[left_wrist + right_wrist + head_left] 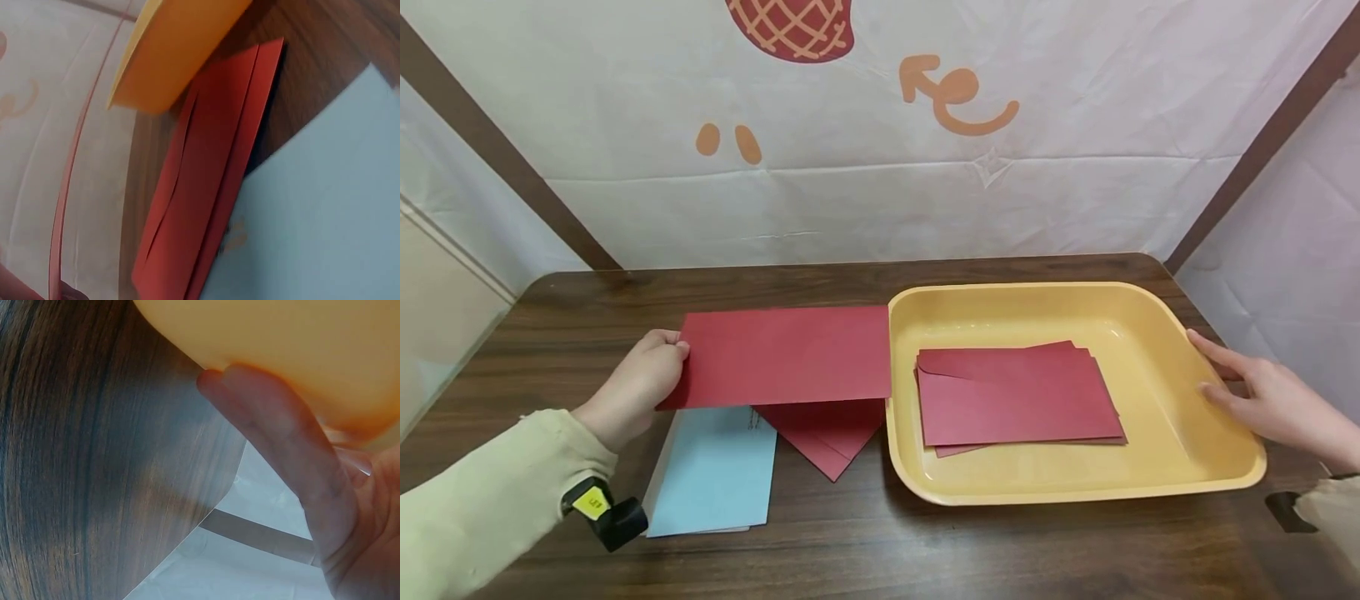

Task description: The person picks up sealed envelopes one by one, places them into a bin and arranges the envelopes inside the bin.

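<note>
My left hand [643,379] pinches a red envelope [786,354] by its left end, thumb on top. The envelope is held level above the table, its right end at the tray's left rim. Beneath it lie more red envelopes [831,437], partly hidden, beside light blue cards or envelopes [718,475]. In the left wrist view the held envelope [69,181] shows edge-on. My right hand [1262,396] grips the right rim of a yellow tray [1172,350], with fingers [275,419] against its outside. Several red envelopes [1015,400] lie stacked inside the tray.
The dark wooden table [850,550] carries everything. A pale printed curtain [880,208] hangs behind its back edge, with brown frame bars on both sides. A black wrist strap [602,512] sits on the left sleeve.
</note>
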`<control>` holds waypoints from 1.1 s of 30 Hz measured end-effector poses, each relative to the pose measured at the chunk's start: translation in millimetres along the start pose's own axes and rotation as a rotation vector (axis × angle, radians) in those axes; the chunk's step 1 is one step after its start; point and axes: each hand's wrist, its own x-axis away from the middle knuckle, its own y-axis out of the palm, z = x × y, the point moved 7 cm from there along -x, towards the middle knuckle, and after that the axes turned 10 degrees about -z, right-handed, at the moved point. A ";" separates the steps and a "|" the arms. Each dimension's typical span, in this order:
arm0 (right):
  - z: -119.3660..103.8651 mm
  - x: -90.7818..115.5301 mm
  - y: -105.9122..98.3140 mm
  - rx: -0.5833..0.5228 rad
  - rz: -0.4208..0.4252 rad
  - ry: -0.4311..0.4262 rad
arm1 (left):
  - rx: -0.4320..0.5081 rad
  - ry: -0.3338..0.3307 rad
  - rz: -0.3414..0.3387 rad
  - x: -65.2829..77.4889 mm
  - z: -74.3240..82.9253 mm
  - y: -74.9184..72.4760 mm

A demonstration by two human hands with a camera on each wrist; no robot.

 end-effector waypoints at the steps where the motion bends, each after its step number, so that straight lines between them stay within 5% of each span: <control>1: 0.2 -0.4 0.5 -0.005 -0.003 0.002 | 0.007 0.003 -0.006 1.2 0.9 3.1; 15: -0.9 0.3 0.3 0.001 0.008 0.000 | 0.084 0.129 -0.095 11.1 22.5 37.7; 23: -2.7 0.8 0.1 0.008 -0.002 0.004 | 0.067 0.256 -0.195 15.0 46.6 58.0; 33: -0.4 1.5 -0.3 0.020 0.001 0.006 | 0.105 0.320 -0.293 14.1 80.3 86.9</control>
